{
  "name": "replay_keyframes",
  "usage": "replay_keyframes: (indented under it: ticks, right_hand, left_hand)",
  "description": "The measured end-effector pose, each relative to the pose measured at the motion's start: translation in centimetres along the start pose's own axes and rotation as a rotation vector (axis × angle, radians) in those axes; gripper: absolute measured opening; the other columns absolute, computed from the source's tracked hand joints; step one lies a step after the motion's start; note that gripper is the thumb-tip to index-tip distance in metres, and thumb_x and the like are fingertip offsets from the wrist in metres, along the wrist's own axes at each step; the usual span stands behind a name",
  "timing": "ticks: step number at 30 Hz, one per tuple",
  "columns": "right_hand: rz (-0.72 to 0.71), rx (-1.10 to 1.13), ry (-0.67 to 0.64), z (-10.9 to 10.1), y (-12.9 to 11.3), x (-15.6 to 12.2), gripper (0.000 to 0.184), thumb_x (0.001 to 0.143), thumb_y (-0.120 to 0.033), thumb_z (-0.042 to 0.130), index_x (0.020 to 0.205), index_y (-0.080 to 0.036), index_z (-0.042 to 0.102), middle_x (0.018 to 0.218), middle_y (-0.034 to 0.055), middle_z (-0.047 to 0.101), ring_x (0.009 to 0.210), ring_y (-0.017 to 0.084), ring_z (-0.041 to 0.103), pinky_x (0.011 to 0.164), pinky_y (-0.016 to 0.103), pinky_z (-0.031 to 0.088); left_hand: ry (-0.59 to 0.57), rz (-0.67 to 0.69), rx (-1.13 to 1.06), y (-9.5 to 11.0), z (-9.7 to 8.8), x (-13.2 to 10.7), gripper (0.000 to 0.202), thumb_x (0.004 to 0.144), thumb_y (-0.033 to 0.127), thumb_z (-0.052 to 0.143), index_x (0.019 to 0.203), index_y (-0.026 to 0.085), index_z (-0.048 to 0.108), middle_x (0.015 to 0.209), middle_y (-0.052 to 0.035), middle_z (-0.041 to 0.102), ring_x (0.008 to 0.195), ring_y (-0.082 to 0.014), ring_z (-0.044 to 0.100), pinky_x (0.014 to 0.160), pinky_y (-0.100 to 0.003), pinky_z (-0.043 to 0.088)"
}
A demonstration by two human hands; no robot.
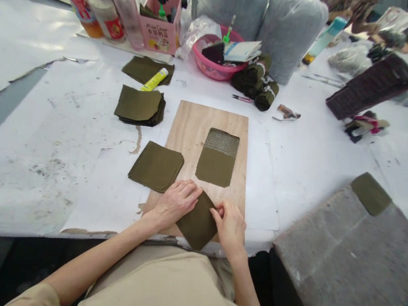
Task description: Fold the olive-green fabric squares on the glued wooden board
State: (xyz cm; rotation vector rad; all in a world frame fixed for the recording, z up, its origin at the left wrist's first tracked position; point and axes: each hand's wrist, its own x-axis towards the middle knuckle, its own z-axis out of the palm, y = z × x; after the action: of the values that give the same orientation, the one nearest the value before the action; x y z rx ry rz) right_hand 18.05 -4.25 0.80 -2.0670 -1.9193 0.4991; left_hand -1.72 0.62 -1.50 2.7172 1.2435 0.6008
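Observation:
An olive green fabric piece point(198, 222) lies at the near end of a wooden board point(196, 127). My left hand point(177, 202) rests flat on its left edge, fingers close together and pressing down. My right hand point(230, 226) pinches the piece's right upper edge between thumb and fingers. Farther up the board lies another olive piece point(217, 165) with a grey woven patch at its top. A small stack of olive squares point(157, 166) sits just left of the board, overlapping its edge.
More olive stacks point(138, 106) and a yellow glue tube point(155, 79) lie at the back left. A pink basin point(215, 66), a pink box, bottles and grey sacks stand behind. A grey felt slab point(346, 272) with one olive piece point(370, 193) lies at right.

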Motion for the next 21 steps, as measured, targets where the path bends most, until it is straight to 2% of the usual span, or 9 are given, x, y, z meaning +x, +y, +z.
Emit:
replay_keyframes:
  ticks: [3, 5, 7, 10, 12, 15, 19, 21]
  right_hand:
    - [-0.087, 0.034, -0.040, -0.5, 0.2, 0.3, 0.017, 0.089, -0.031, 0.059, 0.075, -0.023, 0.057, 0.077, -0.0002, 0.061, 0.076, 0.017, 0.056, 0.067, 0.029, 0.040]
    - [-0.153, 0.064, -0.040, -0.7, 0.1, 0.4, 0.018, 0.090, -0.032, 0.058, 0.076, -0.023, 0.058, 0.080, 0.0001, 0.062, 0.078, 0.017, 0.057, 0.069, 0.029, 0.041]
    - [-0.195, 0.100, -0.048, -0.8, 0.0, 0.6, 0.021, 0.092, -0.036, 0.055, 0.076, -0.023, 0.058, 0.076, -0.0010, 0.061, 0.071, 0.016, 0.056, 0.066, 0.028, 0.041]
    - [-0.303, 0.132, -0.022, -1.0, -0.1, 1.3, 0.028, 0.094, -0.044, 0.050, 0.077, -0.024, 0.061, 0.075, -0.0012, 0.063, 0.069, 0.015, 0.059, 0.065, 0.027, 0.043]
    - [-0.349, 0.164, 0.012, -1.5, 0.1, 2.1, 0.032, 0.094, -0.047, 0.047, 0.079, -0.025, 0.064, 0.076, -0.0015, 0.065, 0.068, 0.014, 0.062, 0.065, 0.026, 0.046]
    - [-0.337, 0.220, 0.060, -2.3, 0.9, 3.0, 0.033, 0.094, -0.050, 0.046, 0.085, -0.026, 0.067, 0.084, -0.0013, 0.069, 0.073, 0.013, 0.066, 0.066, 0.022, 0.049]
    - [-0.270, 0.197, 0.131, -2.3, 2.2, 3.5, 0.033, 0.093, -0.051, 0.045, 0.091, -0.027, 0.068, 0.091, -0.0005, 0.071, 0.078, 0.015, 0.068, 0.068, 0.021, 0.051]
    - [-0.258, 0.181, 0.143, -1.6, 2.4, 3.4, 0.034, 0.093, -0.051, 0.044, 0.090, -0.027, 0.068, 0.090, -0.0003, 0.071, 0.077, 0.016, 0.068, 0.067, 0.023, 0.052]
  left_hand:
    - [0.059, 0.033, -0.012, 0.3, -0.6, 0.3, 0.028, 0.093, 0.016, 0.051, 0.120, 0.016, 0.057, 0.124, -0.0119, 0.056, 0.122, -0.0267, 0.049, 0.100, -0.040, 0.044]
    - [0.071, 0.122, -0.018, 0.7, -1.1, 0.7, 0.025, 0.094, 0.017, 0.052, 0.118, 0.017, 0.057, 0.124, -0.0105, 0.056, 0.123, -0.0257, 0.047, 0.103, -0.041, 0.040]
    - [0.026, 0.201, -0.037, 1.1, -1.5, 1.3, 0.016, 0.095, 0.018, 0.051, 0.108, 0.018, 0.060, 0.110, -0.0077, 0.062, 0.114, -0.0222, 0.053, 0.101, -0.039, 0.041]
    - [-0.046, 0.192, -0.061, 1.0, -1.8, 1.7, 0.012, 0.095, 0.019, 0.050, 0.087, 0.017, 0.059, 0.081, -0.0025, 0.061, 0.084, -0.0171, 0.058, 0.080, -0.031, 0.047]
    - [-0.044, 0.109, -0.074, 0.5, -2.2, 1.6, 0.018, 0.095, 0.018, 0.049, 0.079, 0.017, 0.056, 0.074, -0.0012, 0.058, 0.075, -0.0156, 0.057, 0.070, -0.028, 0.046]
    - [0.026, -0.094, -0.146, -1.2, -3.8, 0.8, 0.022, 0.096, 0.021, 0.047, 0.076, 0.017, 0.057, 0.071, -0.0005, 0.059, 0.069, -0.0137, 0.058, 0.066, -0.025, 0.045]
    - [0.193, -0.454, -0.337, -4.7, -6.4, -0.7, 0.019, 0.098, 0.023, 0.045, 0.096, 0.020, 0.063, 0.089, -0.0006, 0.068, 0.080, -0.0127, 0.064, 0.072, -0.022, 0.048]
    - [0.281, -0.605, -0.320, -6.6, -6.8, -1.3, 0.020, 0.098, 0.025, 0.044, 0.102, 0.021, 0.063, 0.092, -0.0002, 0.070, 0.080, -0.0129, 0.066, 0.072, -0.022, 0.050]
